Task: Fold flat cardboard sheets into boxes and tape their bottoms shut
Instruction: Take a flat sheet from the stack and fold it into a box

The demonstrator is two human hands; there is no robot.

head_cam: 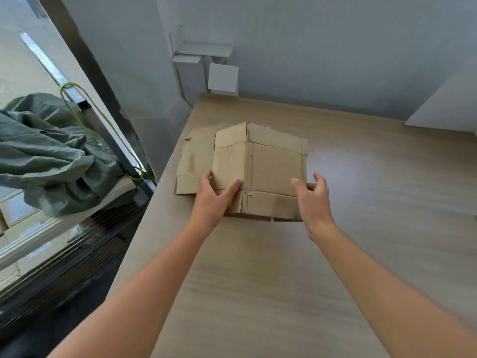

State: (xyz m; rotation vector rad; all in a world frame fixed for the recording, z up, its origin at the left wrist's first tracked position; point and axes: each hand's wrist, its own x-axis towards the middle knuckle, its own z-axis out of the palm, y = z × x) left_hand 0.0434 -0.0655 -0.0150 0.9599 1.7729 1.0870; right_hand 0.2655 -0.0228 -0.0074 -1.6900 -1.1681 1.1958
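Note:
A brown cardboard sheet (260, 164), partly raised along a centre crease so it peaks like a roof, sits at the left side of the wooden table (361, 228). My left hand (214, 195) grips its near-left panel, thumb on the left edge and fingers on top. My right hand (313, 200) holds the near-right edge, with the thumb on top and the fingers curled behind the side. Under it, another flat cardboard sheet (192, 161) lies against the table's left edge.
White boxes (206, 60) are stacked in the far corner by the wall. A white panel (449, 104) leans at the far right. Off the table's left side are a green cloth (46, 151) and a metal frame (85, 104).

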